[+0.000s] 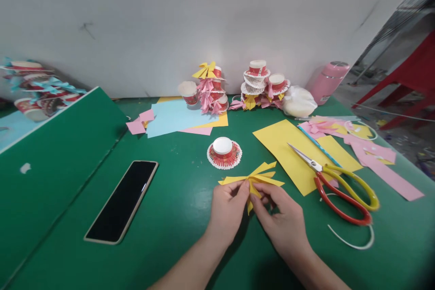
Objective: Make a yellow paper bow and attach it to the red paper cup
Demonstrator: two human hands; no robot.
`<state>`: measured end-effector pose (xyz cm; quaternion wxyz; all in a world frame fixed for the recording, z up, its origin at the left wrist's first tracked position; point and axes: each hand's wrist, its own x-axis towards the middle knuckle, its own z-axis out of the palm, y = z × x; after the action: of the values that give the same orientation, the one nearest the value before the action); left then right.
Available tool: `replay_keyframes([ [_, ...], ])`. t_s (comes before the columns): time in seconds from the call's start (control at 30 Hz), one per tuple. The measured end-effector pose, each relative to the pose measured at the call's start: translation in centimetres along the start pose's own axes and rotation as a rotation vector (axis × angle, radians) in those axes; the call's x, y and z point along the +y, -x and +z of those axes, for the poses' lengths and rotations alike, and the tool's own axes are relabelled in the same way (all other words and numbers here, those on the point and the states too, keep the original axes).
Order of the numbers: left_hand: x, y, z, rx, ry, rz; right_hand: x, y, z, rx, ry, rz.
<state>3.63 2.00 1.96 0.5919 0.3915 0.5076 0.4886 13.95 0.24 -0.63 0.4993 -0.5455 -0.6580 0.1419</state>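
Observation:
Between my two hands is a yellow paper bow (261, 175), with pleated loops and tails fanning out. My left hand (228, 206) is closed, pinching the middle of the bow from the left. From the right, my right hand (283, 213) pinches it near the centre, its fingertips partly hidden behind the paper. Just beyond the bow stands a small hat made from a paper cup (223, 146), with a white top, a red band and a frilled red-and-white brim. Neither hand touches it.
Scissors (319, 167) with red and yellow handles lie on yellow paper (282, 145) at right, near a blue pencil (317, 145). A phone (122, 201) lies at left. Stacked cup hats (257, 70), light blue paper (183, 115) and a pink bottle (329, 82) are along the wall.

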Motion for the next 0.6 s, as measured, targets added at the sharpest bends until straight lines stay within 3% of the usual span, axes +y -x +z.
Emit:
replay_keyframes([
  [0.6,0.54,0.00,-0.05,0.065,-0.015,-0.030,0.15,-0.30,-0.26,0.056,0.196,-0.339],
])
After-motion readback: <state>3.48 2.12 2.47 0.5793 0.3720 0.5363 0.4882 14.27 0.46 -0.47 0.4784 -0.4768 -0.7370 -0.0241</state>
